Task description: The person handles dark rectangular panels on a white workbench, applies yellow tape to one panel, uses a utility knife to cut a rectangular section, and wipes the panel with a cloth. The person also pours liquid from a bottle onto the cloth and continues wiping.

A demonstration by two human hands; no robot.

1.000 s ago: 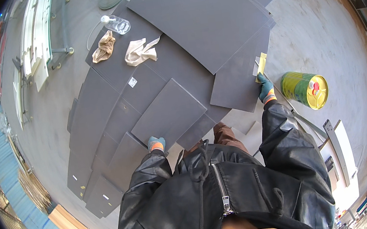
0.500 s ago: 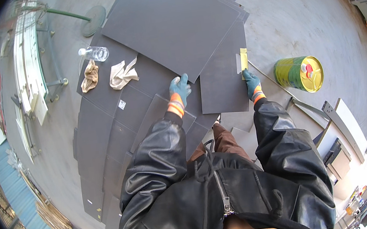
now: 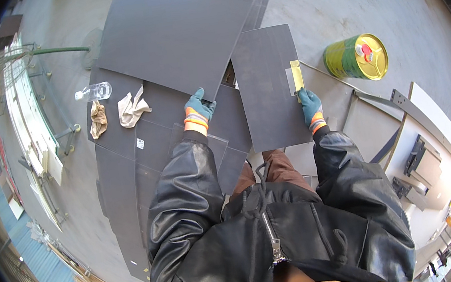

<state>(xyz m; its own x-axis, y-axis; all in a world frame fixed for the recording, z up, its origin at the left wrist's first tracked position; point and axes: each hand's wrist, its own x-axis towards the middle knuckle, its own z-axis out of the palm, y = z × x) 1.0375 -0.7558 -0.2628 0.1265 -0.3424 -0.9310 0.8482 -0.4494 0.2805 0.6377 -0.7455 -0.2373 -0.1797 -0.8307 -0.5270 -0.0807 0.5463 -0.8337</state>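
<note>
My gloved left hand is closed on the near corner of a large dark grey panel, thumb on top and fingers partly hidden. With my gloved right hand I grip the right edge of a narrower dark grey panel, just below a yellow strip with a pale patch beside it. This narrower panel lies to the right of the large one, with a gap between them at its left edge. Both gloves are teal with orange and grey cuffs. More grey panels spread beneath and to the left.
A clear plastic bottle lies on the panels at left, near a brown cloth and a whitish cloth. At right stands a yellow-green drum. White boards and metal parts lie at lower right; long white strips rest at far left.
The narrower panel has come out from under the large panel and shifted right of it, my right hand still on its edge. My left hand and the large panel sit further left in view.
</note>
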